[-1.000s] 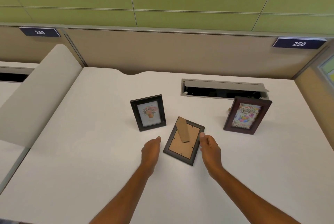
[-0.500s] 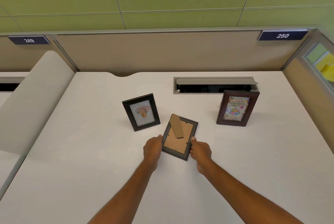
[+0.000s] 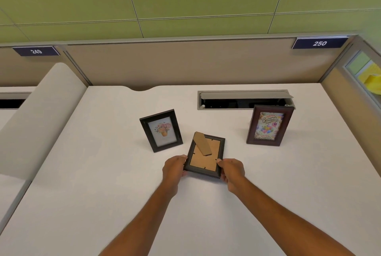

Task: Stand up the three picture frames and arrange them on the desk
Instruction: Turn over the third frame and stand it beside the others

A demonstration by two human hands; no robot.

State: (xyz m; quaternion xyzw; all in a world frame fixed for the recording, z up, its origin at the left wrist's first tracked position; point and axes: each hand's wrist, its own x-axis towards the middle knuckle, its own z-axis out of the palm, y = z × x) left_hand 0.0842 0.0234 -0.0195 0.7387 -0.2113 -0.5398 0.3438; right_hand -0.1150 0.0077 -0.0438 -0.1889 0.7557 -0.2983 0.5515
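Note:
A dark frame [image 3: 203,161] lies face down on the white desk [image 3: 103,173], its brown cardboard back and fold-out stand facing up. My left hand [image 3: 174,168] grips its near left corner and my right hand [image 3: 231,171] grips its near right corner. Just beyond and to the left, a black frame with a flower picture [image 3: 161,130] stands upright. A dark red frame with a birthday card [image 3: 269,125] stands upright to the right.
An open cable tray [image 3: 245,100] is set into the desk behind the birthday frame. A beige partition [image 3: 185,63] runs along the desk's back edge, and a rounded divider [image 3: 41,115] borders the left side.
Both hands have closed in from either side onto the near corners of the face-down frame. The frame now lies straighter on the desk.

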